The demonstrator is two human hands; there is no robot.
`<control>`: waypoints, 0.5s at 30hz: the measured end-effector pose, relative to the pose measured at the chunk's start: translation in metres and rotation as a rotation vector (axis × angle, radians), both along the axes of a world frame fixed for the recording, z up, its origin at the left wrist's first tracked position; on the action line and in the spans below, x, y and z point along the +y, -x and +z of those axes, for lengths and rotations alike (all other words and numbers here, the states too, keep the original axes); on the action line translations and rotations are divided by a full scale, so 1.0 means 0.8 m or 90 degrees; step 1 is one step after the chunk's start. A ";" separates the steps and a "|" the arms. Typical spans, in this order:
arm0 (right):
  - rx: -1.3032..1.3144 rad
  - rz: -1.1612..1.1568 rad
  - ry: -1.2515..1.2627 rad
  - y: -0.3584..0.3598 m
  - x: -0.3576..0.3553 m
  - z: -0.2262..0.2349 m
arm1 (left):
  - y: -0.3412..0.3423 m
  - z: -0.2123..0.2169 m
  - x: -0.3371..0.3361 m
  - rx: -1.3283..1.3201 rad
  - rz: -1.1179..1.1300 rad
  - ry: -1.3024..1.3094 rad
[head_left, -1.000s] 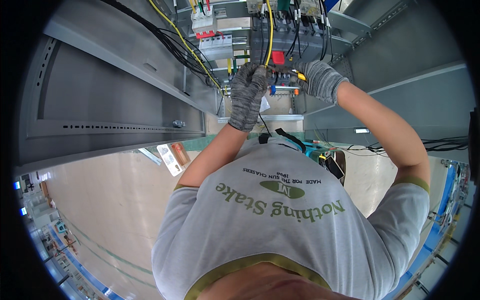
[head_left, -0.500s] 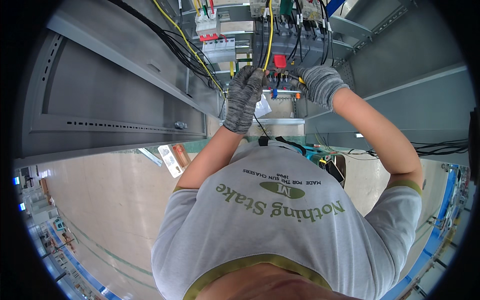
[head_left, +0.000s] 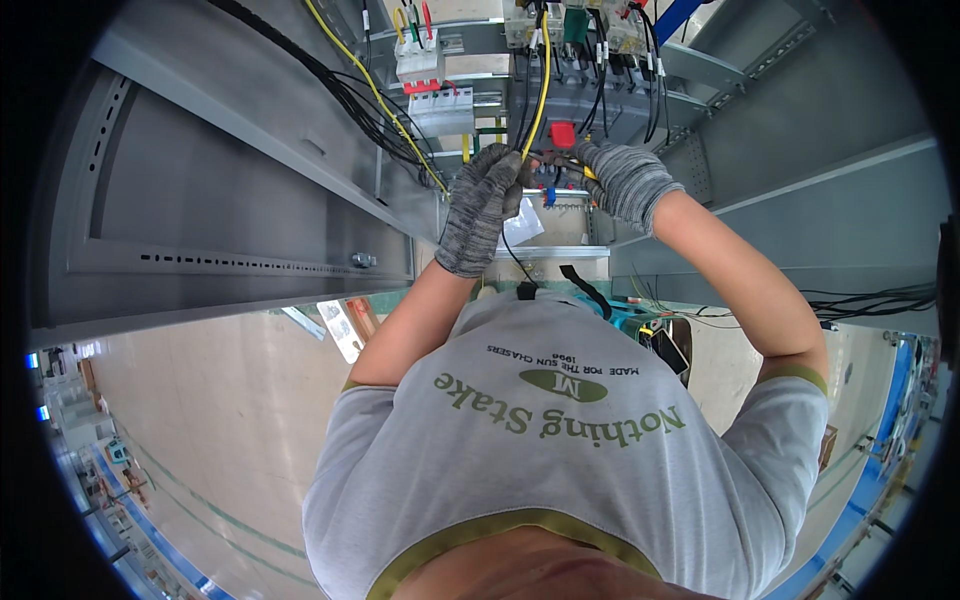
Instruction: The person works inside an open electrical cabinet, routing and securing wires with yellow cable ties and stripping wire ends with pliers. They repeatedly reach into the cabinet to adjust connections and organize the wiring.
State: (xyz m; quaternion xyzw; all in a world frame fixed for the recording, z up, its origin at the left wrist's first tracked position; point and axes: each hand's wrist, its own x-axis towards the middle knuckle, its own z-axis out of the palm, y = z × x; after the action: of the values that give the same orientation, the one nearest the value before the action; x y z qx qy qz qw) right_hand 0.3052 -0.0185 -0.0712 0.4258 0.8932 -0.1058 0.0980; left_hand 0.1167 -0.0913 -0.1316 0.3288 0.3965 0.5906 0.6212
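Note:
My left hand (head_left: 480, 210), in a grey knit glove, is closed around the lower end of a yellow wire (head_left: 542, 100) that hangs down from the upper part of the cabinet. Thin black wires run down beside it toward the same fingers. In my gloved right hand (head_left: 630, 182) is a pair of pliers (head_left: 589, 172) with yellow and dark handles. Its metal jaws point left, close to my left fingertips and the wire. Whether the jaws touch the wire cannot be made out. A red block (head_left: 563, 134) sits just above the pliers.
Grey metal cabinet walls (head_left: 220, 170) flank both arms. Up left are white circuit breakers (head_left: 440, 112) and a bundle of black cables (head_left: 330, 75). Metal rails (head_left: 555, 253) cross below my hands. Teal and black tools (head_left: 640, 320) lie near my waist at the right.
My right hand has shifted slightly left and down, bringing the pliers' jaws into view beside my left fingers. My left hand has moved slightly down and keeps hold of the wire.

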 end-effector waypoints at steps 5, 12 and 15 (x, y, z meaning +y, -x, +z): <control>0.011 0.009 -0.036 0.000 -0.001 -0.002 | 0.006 0.003 0.001 0.000 -0.041 0.006; 0.004 0.012 -0.030 0.002 -0.001 0.004 | 0.012 0.006 0.001 0.095 -0.009 -0.011; 0.031 0.005 -0.025 0.004 -0.002 0.004 | 0.015 0.003 0.000 0.093 -0.020 0.002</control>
State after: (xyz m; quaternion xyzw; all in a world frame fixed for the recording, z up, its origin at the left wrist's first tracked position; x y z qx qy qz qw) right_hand 0.3023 -0.0201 -0.0676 0.4214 0.8989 -0.0985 0.0685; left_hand 0.1049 -0.0915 -0.1289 0.3760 0.4363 0.5547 0.6004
